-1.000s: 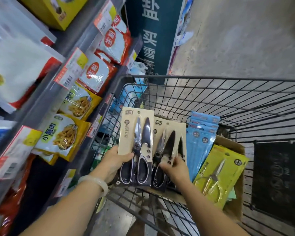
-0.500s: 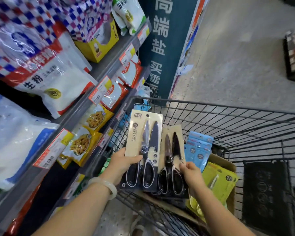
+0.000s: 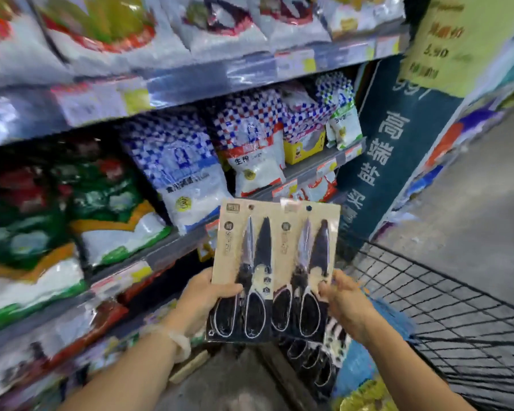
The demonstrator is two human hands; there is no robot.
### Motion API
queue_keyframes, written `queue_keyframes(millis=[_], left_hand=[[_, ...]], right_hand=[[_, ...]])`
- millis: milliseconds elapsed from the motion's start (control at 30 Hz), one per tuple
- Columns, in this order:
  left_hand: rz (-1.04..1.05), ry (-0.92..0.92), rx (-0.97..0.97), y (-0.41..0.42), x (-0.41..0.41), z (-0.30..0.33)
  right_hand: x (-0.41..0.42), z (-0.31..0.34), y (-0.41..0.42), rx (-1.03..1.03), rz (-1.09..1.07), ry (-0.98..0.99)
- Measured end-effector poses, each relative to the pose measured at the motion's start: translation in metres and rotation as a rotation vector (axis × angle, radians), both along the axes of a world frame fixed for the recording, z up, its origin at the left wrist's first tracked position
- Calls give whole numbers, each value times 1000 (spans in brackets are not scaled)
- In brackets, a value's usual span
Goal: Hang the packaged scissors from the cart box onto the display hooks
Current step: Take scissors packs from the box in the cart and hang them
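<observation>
Head view: fingers [image 3: 224, 289] curled round scissors packs [image 3: 275, 262].

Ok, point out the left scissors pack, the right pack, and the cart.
left pack [image 3: 244, 232]: head view, card beside the blades
right pack [image 3: 318, 229]: head view, card near the blades
cart [image 3: 445, 295]: head view, wire side wall

We have lifted both scissor packs [image 3: 275, 268] up out of the cart [image 3: 445, 307] and now hold them in front of the shelves [image 3: 172, 87], our left hand [image 3: 204, 301] and right hand [image 3: 346, 304] drawing them closer side by side
</observation>
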State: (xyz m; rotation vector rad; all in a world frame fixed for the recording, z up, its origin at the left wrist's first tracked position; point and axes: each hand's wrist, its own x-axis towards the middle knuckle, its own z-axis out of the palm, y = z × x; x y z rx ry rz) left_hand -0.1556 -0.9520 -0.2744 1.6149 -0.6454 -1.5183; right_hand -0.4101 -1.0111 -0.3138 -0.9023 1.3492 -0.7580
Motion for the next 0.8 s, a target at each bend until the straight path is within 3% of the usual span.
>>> queue_keyframes(millis=[200,367,800], left_hand=[[348,-5,-83,121,84,30],[656,-49,-143,259,155,53],[1243,-178,-116,686,298,77]], right_hand=[[120,40,39,-54,408,-70],[247,65,120,-87,735,-109],[533,68,507,-94,1268,-186]])
